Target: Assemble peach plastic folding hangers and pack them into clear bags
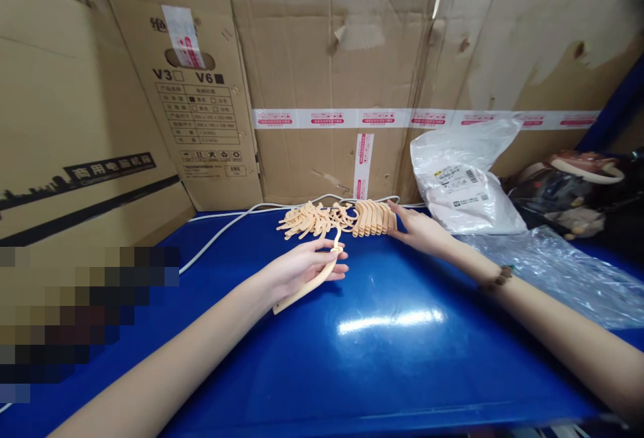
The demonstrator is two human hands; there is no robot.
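My left hand (pixel 306 265) is closed on a beige plastic hanger arm (pixel 306 288) with a hook (pixel 337 237) at its upper end. The arm slants down toward the wrist, and the thumb presses near the joint. Farther back, my right hand (pixel 420 229) has its fingers around the right end of a neat row of curved beige hanger arms (pixel 372 218). It grips the end piece, partly hidden by the fingers. Left of the row lie loose beige hooks (pixel 342 213) and a jumbled pile of beige pieces (pixel 306 219).
A white cable (pixel 216 233) runs along the back of the blue table (pixel 352 371). Cardboard boxes (pixel 312 56) wall in the back and left. At right stand a white labelled plastic bag (pixel 463 190) and clear plastic film (pixel 563 274), with a pinkish-brown item (pixel 578 163) behind.
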